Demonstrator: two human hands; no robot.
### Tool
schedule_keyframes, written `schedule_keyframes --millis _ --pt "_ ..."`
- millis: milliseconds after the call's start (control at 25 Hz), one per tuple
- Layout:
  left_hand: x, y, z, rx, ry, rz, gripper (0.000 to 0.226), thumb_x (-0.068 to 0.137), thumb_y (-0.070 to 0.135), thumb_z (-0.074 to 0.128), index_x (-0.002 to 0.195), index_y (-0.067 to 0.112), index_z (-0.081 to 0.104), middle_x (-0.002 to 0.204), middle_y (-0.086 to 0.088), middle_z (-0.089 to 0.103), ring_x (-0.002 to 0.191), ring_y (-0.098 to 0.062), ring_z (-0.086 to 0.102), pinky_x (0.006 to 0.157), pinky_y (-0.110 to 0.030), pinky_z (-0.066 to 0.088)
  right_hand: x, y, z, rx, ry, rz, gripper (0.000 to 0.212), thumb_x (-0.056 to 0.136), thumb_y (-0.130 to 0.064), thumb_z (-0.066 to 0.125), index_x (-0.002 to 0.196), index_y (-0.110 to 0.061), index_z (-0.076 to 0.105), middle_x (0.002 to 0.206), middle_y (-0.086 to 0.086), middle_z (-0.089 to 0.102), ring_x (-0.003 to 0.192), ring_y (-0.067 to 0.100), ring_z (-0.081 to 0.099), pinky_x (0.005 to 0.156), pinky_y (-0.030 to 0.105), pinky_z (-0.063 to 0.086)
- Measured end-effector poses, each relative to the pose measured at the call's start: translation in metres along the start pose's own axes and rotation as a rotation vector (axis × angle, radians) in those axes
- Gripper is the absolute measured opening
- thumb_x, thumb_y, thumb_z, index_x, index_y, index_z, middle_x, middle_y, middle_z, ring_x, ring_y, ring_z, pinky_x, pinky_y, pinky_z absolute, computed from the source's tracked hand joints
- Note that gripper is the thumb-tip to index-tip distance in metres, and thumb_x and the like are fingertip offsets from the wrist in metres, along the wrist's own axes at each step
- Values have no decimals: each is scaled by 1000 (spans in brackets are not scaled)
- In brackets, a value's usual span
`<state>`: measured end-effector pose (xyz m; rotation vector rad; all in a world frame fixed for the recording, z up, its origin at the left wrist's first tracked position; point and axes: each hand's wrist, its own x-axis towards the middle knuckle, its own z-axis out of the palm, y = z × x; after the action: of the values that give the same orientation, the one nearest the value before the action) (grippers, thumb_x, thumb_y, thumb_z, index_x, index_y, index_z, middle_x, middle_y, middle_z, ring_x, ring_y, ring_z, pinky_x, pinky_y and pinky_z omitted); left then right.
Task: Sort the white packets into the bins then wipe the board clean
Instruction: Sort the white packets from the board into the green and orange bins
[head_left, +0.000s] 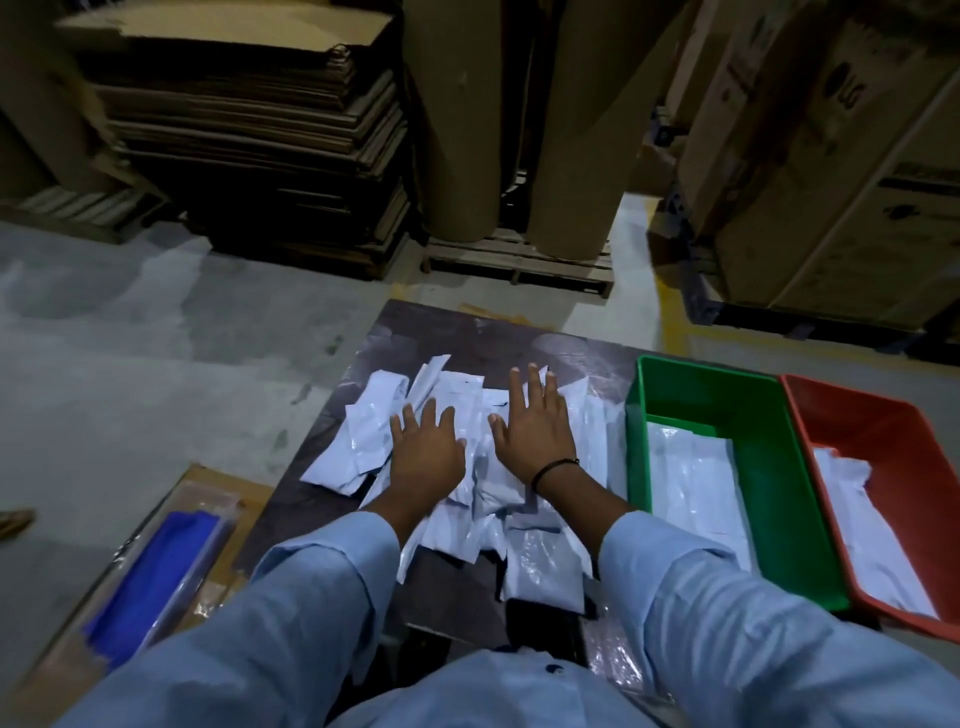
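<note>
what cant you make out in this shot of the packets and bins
- Head view: how many white packets lie on the board; they overlap, and the left hand and right hand cover some.
- Head view: any print on them; too small.
- Head view: the red bin's right end; cut by the frame edge.

Head view. Left hand (423, 452) and right hand (532, 423), fingers straight, rest flat on a heap of white packets (467, 467) on the dark board (582, 358). To the right, green bin (774, 467) and red bin (883, 441), each holding packets.
</note>
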<state>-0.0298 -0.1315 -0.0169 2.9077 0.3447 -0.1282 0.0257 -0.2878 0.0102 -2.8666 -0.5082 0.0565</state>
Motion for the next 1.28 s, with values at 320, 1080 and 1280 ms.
schedule_keyframes --millis 320,1080,1280 --pt "6 -38 17 -11 -69 98 71 102 59 32 161 23 15 170 -10 5 155 -39 8 124 -55 4 -9 -2 42 -124 -163 132 96 87 -77 25 155 -19 -11 160 17 -22 148 41 -18 120 56 -6" --pt "32 -32 43 -19 -166 177 66 105 52 31 162 31 6 170 -4 -7 153 -46 -2 119 -65 16 -47 29 64 -102 16 65 74 90 -20 52 156 -22 19 163 16 11 149 40 8 120 54 10" --pt "38 -30 38 46 -57 221 61 105 34 37 162 27 16 171 -8 2 154 -42 8 122 -60 18 -44 31 61 -49 8 60 72 91 -8 47 156 -24 18 164 13 9 151 37 3 122 51 6"
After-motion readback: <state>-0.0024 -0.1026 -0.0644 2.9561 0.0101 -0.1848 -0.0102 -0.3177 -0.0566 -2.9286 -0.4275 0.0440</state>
